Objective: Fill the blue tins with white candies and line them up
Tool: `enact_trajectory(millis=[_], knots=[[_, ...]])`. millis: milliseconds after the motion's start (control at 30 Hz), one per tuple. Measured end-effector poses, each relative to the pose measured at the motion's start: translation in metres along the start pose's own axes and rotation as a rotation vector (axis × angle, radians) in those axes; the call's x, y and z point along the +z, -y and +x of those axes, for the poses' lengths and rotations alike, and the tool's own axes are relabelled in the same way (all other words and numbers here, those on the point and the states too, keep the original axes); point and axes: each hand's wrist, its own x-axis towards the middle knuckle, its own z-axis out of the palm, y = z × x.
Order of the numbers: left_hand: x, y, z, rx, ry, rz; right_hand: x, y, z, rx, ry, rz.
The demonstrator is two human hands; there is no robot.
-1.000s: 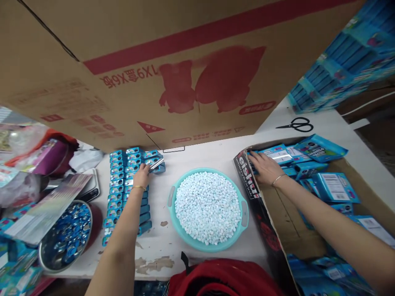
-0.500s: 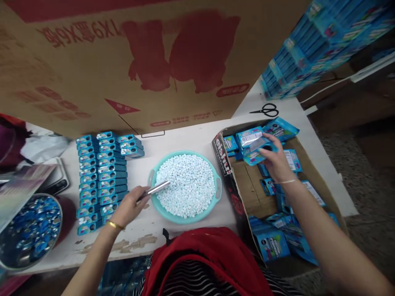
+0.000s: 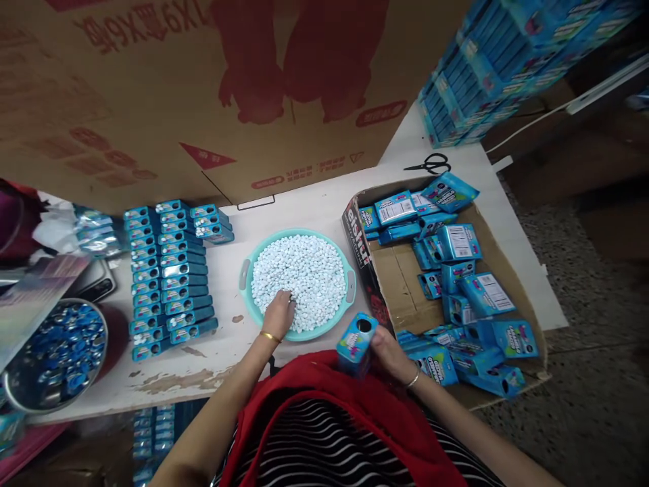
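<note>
My left hand (image 3: 280,314) is closed at the near side of a mint-green basin (image 3: 247,297) full of small pale candies (image 3: 304,274). A metal scoop was plain in this hand a moment ago; now only a small dark bit shows at the fingers, and the rest is hidden. In my right hand (image 3: 388,348) is a blue candy box (image 3: 355,341), gripped by its right side. Its top, with a dark round hole, faces up. The box hangs over the red apron (image 3: 309,379), between the basin and the carton.
An open carton (image 3: 400,297) of blue packs stands right. Rows of filled blue boxes (image 3: 187,284) stand left, near a metal pot (image 3: 101,358) of blue pieces. Scissors (image 3: 430,164) lie behind the carton. A large cardboard box (image 3: 167,101) walls off the back.
My right hand has come from the carton to the front of my body with a blue box. My left hand has moved right and down into the candies, and the scoop is now mostly hidden.
</note>
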Motion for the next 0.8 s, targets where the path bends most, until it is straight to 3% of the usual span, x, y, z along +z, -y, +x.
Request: enact_trajectory(millis=[100, 233, 300, 400, 600, 800], knots=[[0.010, -0.002, 0.008, -0.016, -0.007, -0.041, -0.007, 0.005, -0.001, 0.181, 0.066, 0.185], [0.007, -0.003, -0.005, -0.050, -0.012, -0.049, -0.013, -0.001, -0.005, 0.308, -0.210, 0.228], [0.006, -0.001, -0.011, -0.056, -0.030, -0.036, -0.016, -0.010, 0.001, 0.299, -0.285, 0.236], [0.003, 0.005, -0.017, -0.051, -0.065, -0.030, -0.017, -0.017, 0.016, 0.230, -0.300, 0.175], [-0.015, 0.007, -0.031, 0.033, -0.059, -0.124, -0.013, -0.008, 0.036, -0.028, -0.377, -0.036], [-0.065, -0.007, -0.035, 0.216, -0.061, -0.182, -0.026, -0.005, 0.053, -0.387, -0.367, -0.449]])
